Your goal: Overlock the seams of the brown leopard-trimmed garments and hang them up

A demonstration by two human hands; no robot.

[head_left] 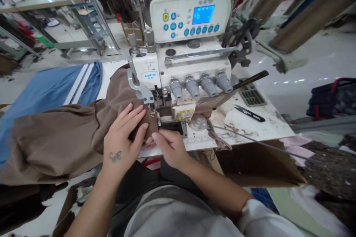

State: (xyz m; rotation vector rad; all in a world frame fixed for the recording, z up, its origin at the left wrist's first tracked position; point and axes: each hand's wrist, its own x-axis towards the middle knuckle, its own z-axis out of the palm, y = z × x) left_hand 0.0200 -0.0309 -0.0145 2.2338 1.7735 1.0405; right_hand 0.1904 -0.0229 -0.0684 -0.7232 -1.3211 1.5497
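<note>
A length of brown fabric (66,133) lies bunched across the worktop and runs under the presser foot (153,112) of a white overlock sewing machine (194,63). My left hand (121,142) rests on the fabric just left of the foot, fingers stretched out and pressing lightly on top. Close in front of the needle area, my right hand (172,148) pinches the near edge of the same fabric between thumb and fingers. Its fingertips are partly hidden by the thumb and cloth.
Blue fabric with white stripes (58,85) lies at the left. Black thread snips (249,113) and a ridged grey tray (251,94) sit on the right of the worktop (236,131). A cardboard box (258,163) stands below its right edge. A lit control panel (191,16) tops the machine.
</note>
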